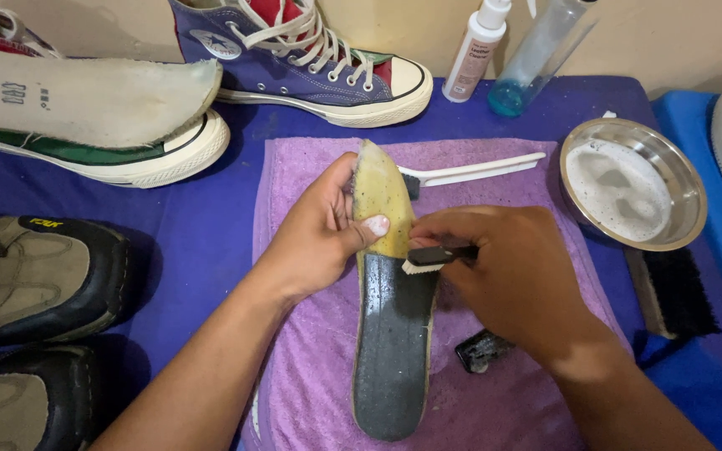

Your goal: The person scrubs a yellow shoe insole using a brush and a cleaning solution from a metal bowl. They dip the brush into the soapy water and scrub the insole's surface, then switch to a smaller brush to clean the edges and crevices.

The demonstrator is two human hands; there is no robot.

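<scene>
A shoe insole, yellow at the toe and dark grey along the rest, lies lengthwise on a purple towel. My left hand grips the yellow toe end, thumb on top. My right hand holds a small black brush whose white bristles press on the insole where yellow meets grey. A white toothbrush-like brush rests on the towel just behind the insole.
A steel bowl of foamy water stands at right, a black-bristled brush below it. Two bottles and a blue high-top sneaker sit at the back. A loose insole on a sneaker and tan-black shoes lie left.
</scene>
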